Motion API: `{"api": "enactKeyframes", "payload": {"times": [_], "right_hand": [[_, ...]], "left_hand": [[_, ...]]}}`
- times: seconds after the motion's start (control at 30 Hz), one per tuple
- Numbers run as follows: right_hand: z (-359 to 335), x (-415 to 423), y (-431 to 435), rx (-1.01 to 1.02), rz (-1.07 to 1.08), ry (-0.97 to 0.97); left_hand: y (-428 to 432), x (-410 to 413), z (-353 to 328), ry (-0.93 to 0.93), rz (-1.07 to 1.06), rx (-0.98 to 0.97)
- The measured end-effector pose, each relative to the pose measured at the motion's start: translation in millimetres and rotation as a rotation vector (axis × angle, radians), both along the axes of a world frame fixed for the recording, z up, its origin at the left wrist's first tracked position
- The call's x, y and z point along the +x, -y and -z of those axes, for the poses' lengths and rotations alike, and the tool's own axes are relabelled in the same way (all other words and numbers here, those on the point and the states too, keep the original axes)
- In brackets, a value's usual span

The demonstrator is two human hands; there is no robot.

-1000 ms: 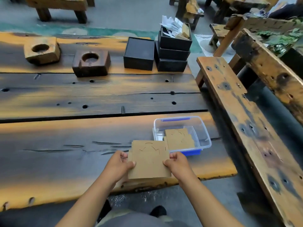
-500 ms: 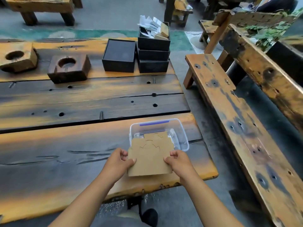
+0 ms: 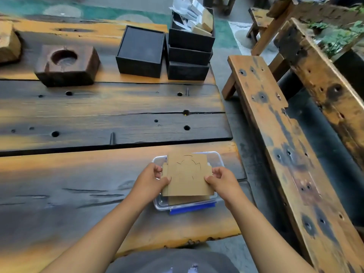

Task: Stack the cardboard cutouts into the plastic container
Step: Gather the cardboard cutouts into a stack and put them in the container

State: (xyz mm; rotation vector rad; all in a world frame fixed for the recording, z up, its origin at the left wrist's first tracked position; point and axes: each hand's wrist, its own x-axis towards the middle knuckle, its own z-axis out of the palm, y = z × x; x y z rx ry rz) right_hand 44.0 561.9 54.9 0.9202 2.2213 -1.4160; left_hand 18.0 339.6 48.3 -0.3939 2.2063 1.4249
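A brown cardboard cutout (image 3: pixel 187 175) with curved cut lines is held flat right over the clear plastic container (image 3: pixel 218 160), covering most of its opening. My left hand (image 3: pixel 151 181) pinches its left edge and my right hand (image 3: pixel 220 179) pinches its right edge. Beneath it, part of another cardboard piece (image 3: pixel 183 200) shows inside the container. The container has a blue clip (image 3: pixel 192 208) on its near side and stands near the table's right front corner.
Black boxes (image 3: pixel 141 51) stand at the table's far side, one stack (image 3: pixel 190 44) holding papers and wood pieces. A dark wooden block with a round hole (image 3: pixel 67 65) sits far left. A worn wooden bench (image 3: pixel 291 154) runs along the right.
Both hands carried the cutout forward and right, from the table's near edge to directly over the container. The camera view moved closer.
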Motion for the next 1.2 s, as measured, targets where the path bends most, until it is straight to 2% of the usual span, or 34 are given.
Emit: {"api": "enactKeyframes", "payload": {"times": [0.17,0.4,0.67,1.2], "right_hand": [[11,-13,-8,0.091,-0.114,0.027],[32,-21,-25,0.113,-0.31,0.114],[54,-14,-29,0.159,-0.398,0.138],[63,-12,-20,0.206,-0.399,0.246]], "left_hand": [[-13,3,11,0.049,0.008,-0.078],[-35,12,19,0.102,0.02,-0.242],[-45,19,29,0.14,0.101,-0.355],[-50,17,38,0.273,0.107,-0.3]]}}
